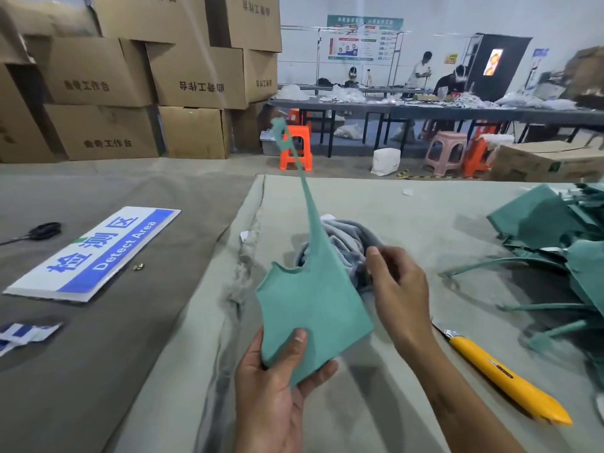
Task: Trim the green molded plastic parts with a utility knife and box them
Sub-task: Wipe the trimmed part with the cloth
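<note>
My left hand grips a flat green plastic part, my right hand pinches its edge, the yellow utility knife lies unused on the tabletop, so trimming and boxing remain.

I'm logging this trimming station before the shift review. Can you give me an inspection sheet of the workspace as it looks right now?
Surface: cloth-covered table, wrinkled seam down the middle.
Job's things: green part held up, long strip rising from it; yellow utility knife lying on the table, unheld; pile of green parts at right.
Clutter: Detect Area sign, grey rag, scissors.
Grippers: left hand grips the part's lower corner; right hand at its right edge, contact unclear.
Cables: nothing seen.
Surroundings: stacked cardboard boxes, plastic stools, people at a far bench.
</note>
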{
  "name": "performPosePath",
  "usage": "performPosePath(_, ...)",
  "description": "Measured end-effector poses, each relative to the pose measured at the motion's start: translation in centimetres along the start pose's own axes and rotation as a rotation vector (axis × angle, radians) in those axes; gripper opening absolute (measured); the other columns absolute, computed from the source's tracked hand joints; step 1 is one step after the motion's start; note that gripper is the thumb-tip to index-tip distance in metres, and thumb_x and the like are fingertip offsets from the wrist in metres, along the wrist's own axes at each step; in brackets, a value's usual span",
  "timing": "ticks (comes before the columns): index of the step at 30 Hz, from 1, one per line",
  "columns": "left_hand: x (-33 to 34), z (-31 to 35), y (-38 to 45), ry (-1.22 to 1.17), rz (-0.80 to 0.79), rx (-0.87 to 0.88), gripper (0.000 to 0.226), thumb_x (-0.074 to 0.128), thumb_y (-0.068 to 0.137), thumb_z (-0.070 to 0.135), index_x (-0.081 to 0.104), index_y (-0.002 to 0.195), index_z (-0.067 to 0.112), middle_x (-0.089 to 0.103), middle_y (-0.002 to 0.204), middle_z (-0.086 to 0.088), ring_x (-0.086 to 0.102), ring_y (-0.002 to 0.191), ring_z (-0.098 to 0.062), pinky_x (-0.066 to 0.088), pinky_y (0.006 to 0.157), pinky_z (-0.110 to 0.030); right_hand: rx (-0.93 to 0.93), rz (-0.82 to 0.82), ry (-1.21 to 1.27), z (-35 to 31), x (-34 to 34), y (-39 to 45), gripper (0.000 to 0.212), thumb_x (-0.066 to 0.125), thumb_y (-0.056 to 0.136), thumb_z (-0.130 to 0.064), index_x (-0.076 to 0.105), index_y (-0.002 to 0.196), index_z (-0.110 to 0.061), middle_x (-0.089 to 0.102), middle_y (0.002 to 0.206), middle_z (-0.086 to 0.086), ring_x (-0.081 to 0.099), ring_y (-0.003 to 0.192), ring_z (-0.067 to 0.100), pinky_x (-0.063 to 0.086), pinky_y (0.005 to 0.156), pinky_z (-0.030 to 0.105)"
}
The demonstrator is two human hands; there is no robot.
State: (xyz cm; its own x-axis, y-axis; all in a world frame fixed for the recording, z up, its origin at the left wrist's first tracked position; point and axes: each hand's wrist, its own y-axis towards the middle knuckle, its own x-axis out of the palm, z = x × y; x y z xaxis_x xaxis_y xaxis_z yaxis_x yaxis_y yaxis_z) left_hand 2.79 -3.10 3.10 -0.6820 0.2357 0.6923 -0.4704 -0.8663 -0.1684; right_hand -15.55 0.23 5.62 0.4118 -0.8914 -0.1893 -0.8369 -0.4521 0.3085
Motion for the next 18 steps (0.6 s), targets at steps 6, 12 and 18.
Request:
performPosePath(6, -0.3, -0.2, -0.3, 0.081, -0.056, 0.035, 0.052, 0.080, 0.064, -0.004, 0.065, 0.113, 0.000, 0.074, 0.104, -0.024, 0.074, 0.080, -0.033, 0.061, 0.058, -0.035, 0.104, -0.469, 0.362, 0.9, -2.4, -7.0, 0.026, 0.074, 0.092, -0.033, 0.070, 0.113, -0.018, 0.070, 0.079, 0.013, 0.051, 0.043, 0.022, 0.042, 0.041, 0.024)
performPosePath(12, 0.4, -2.3, -1.3, 0.089, -0.171, 0.060, 0.043, 0.064, 0.075, -0.003, 0.062, 0.118, 0.000, 0.075, 0.103, -0.022, 0.076, 0.086, -0.032, 0.063, 0.070, -0.035, 0.285, -0.018, 0.572, 1.4, -2.8, -9.0, 0.024, 0.072, 0.094, -0.003, 0.063, 0.116, -0.005, 0.064, 0.064, 0.016, 0.049, 0.040, 0.020, 0.038, 0.040, 0.025)
performPosePath(18, 0.1, -3.7, -3.1, 0.391, -0.287, 0.113, 0.039, 0.067, 0.080, 0.008, 0.065, 0.118, -0.001, 0.077, 0.099, -0.020, 0.077, 0.085, -0.033, 0.064, 0.071, -0.035, 0.279, -0.052, 0.648, 0.4, -7.3, -12.2, 0.011, 0.062, 0.100, 0.005, 0.066, 0.107, -0.003, 0.066, 0.067, 0.014, 0.061, 0.055, 0.016, 0.050, 0.058, 0.026)
